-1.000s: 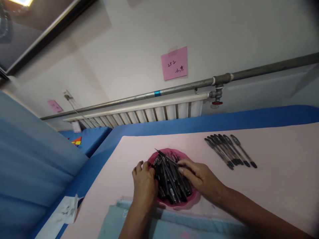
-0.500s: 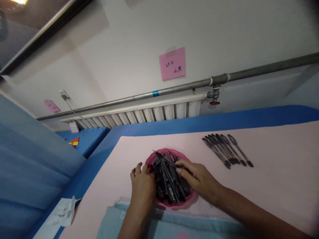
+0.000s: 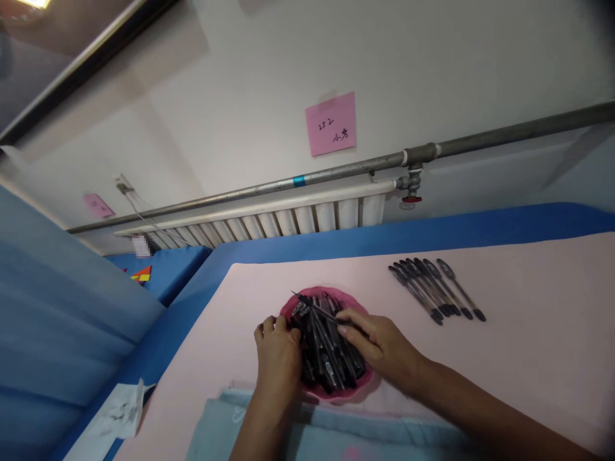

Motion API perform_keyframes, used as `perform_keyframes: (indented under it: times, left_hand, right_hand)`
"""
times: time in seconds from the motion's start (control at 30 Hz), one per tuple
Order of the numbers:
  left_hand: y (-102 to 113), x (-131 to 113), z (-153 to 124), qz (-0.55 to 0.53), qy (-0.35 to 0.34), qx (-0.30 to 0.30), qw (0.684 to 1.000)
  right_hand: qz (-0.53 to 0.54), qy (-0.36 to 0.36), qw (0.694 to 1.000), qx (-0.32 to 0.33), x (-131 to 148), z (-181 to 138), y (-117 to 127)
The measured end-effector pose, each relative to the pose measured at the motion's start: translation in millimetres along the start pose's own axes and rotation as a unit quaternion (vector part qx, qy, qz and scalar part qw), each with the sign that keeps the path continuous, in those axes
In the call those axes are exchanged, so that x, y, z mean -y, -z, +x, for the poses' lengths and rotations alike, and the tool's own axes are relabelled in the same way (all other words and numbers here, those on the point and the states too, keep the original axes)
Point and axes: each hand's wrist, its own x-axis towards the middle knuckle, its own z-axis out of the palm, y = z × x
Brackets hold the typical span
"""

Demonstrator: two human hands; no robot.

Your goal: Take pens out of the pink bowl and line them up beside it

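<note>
Nearest: pale blue cloth (image 3: 211, 429) along the bottom edge, running under the forearms. Same as before.

Left hand (image 3: 278, 355) at the left side of the pink bowl (image 3: 343, 397) — fingers bent, bunched at the rim. Half a second ago they were spread a bit more and sat slightly further out; now closer in to the bowl. Can't tell if they grip anything: fingertips are partly hidden and dark against the pens.

Right hand (image 3: 391, 349) over the bowl's right side, thumb and forefinger pinched closed on one dark pen (image 3: 324, 312). Pen slants over the heap, thin tip up and left, past the left hand's fingers. Grip unchanged; tip sits a touch lower than half a second ago.

Pen heap (image 3: 331, 352) fills the bowl, lying at mixed angles. No visible change there.

Further off to the right: row of pens (image 3: 435, 291) on the pink sheet (image 3: 538, 320), side by side, some overlapping, rightmost a little apart. Same layout as earlier.

Behind: blue table edge (image 3: 432, 230), white radiator (image 3: 288, 223), metal pipe (image 3: 240, 193), pink note (image 3: 331, 123) on the wall. Whole background slid slightly left — looks like camera drift.
</note>
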Motion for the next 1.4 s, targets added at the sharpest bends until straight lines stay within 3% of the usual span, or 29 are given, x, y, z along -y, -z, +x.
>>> perform_keyframes:
  times: [0.13,0.23,0.37,0.43,0.57,0.67,0.8,1.03,1.23,1.4]
  left_hand:
    - [-4,7,2,-0.116,0.013,-0.047,0.992]
    - [0,20,3,-0.297,0.054,-0.110,0.947]
    - [10,36,4,-0.456,0.135,-0.190,0.859]
    - [13,39,5,-0.564,0.143,-0.165,0.797]
    - [11,39,7,-0.748,0.159,-0.076,0.640]
    - [11,35,6,-0.795,0.162,-0.035,0.584]
    - [13,31,4,-0.807,0.166,-0.017,0.567]
    - [13,33,5,-0.799,0.164,-0.010,0.578]
    - [13,35,4,-0.770,0.147,0.002,0.621]
    - [13,36,3,-0.739,0.123,0.003,0.662]
  right_hand:
    - [0.006,-0.005,1.000,0.003,1,0,1]
    - [0.026,-0.008,1.000,0.004,1,0,2]
    - [0.044,0.001,0.999,0.002,0,1,2]
    - [0.046,0.012,0.999,0.004,0,1,2]
    - [0.054,0.034,0.998,0.006,1,0,2]
    - [0.061,0.045,0.997,0.003,1,-1,1]
    - [0.053,0.060,0.997,-0.003,-1,-2,0]
    - [0.049,0.061,0.997,0.006,-1,-1,1]
    - [0.035,0.060,0.998,0.012,0,-1,2]
    - [-0.018,0.104,0.994,-0.013,-1,-3,0]
